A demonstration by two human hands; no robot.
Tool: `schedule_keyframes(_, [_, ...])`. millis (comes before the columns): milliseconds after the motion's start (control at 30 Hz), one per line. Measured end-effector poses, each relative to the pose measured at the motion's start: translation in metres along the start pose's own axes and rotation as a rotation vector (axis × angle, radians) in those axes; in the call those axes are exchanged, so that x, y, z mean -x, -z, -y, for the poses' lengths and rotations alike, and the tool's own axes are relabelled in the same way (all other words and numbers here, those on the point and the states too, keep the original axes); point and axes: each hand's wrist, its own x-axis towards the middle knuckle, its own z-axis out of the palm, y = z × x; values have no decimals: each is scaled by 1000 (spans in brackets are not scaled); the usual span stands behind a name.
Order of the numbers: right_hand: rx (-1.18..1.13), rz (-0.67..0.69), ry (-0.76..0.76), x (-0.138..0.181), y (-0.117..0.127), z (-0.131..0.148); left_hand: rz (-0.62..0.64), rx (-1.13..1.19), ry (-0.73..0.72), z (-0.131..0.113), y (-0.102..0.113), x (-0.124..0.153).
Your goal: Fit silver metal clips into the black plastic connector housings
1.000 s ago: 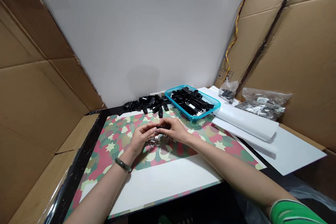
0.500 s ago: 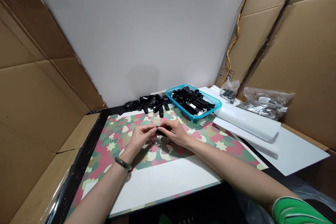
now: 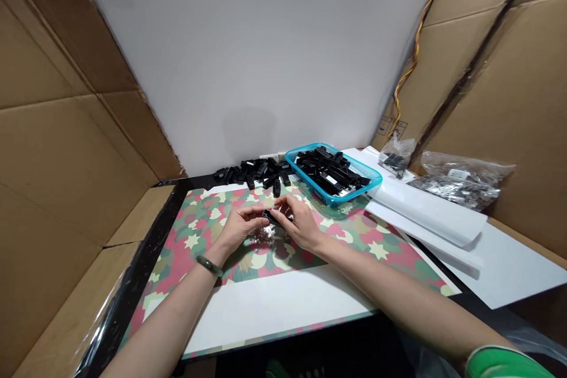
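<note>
Between my two hands, over the middle of the table, is a small black oblong plastic piece [image 3: 271, 218]. My right hand [image 3: 301, 225] is closed on it, thumb along its near side. The thumb and fingers of my left hand [image 3: 240, 227] pinch at its left end. Just below the hands lies a little heap of shiny small metal bits [image 3: 262, 238], partly covered by the fingers. Behind them a loose pile of similar black pieces [image 3: 254, 172] spreads along the table's back edge. A blue plastic basket [image 3: 333, 199] at the back right holds many more.
A camouflage-patterned sheet [image 3: 195, 224] covers the table, with a white strip [image 3: 274, 307] nearest me. White sheets [image 3: 500, 266], one curled, lie on the right. Clear bags [image 3: 465, 180] of small parts rest behind them. Cardboard walls [image 3: 48, 159] stand on both sides.
The black piece has come into clearer view as the right hand's fingers have lifted and shifted on it. The whole view has swung slightly left.
</note>
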Motion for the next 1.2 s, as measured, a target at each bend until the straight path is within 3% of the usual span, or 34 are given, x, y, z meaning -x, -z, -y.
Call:
schedule_keyframes(133, [144, -35, 445, -1, 6, 5, 16, 47, 35, 0, 1, 0])
schedule_keyframes(300, [240, -104, 626, -2, 7, 9, 50, 37, 4, -5, 0, 1])
schedule_keyframes(467, [246, -91, 659, -1, 3, 8, 45, 49, -3, -8, -1, 3])
schedule_keyframes(800, [229, 27, 504, 5, -1, 0, 38, 7, -29, -10, -2, 5])
schedule_keyframes(1200, [311, -40, 530, 6, -2, 6, 44, -30, -58, -15, 0, 9])
